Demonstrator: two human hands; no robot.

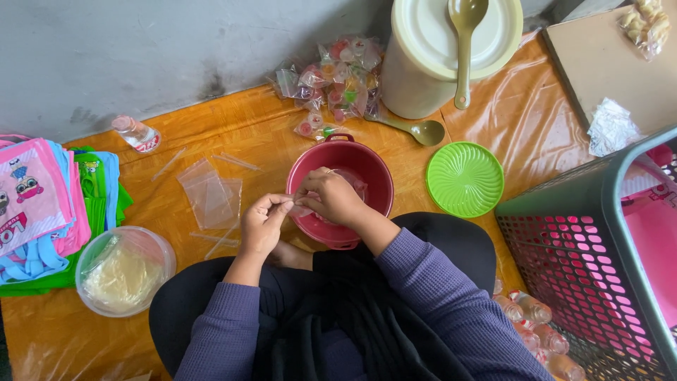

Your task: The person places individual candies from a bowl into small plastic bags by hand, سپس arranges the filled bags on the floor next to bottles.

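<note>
Clear plastic: we see a small clear plastic bag (305,209) pinched between both hands, held just over the near rim of the round dark-red plastic basin (367,169).
Left hand: our left hand (262,224) has its fingers closed on the bag's left edge, outside the basin's rim.
Right hand: our right hand (333,195) is closed on the bag's right part, hovering above the basin's inside; the two hands are close together, nearly touching.
Left side: loose clear plastic bags (210,199) lie flat on the orange sheet (233,127), and a clear lidded tub (124,269) sits nearer our knee, beside the stack of pink and blue cloth bags (35,204).
Far edge: a heap of small filled packets (335,81) rests against the grey wall, next to the cream lidded bucket (423,63) with an olive spoon (464,49) on top.
Right side: a green round lid (464,178) lies near the basin, with bare sheet between; the green-and-pink mesh basket (599,268) closes off that side.
</note>
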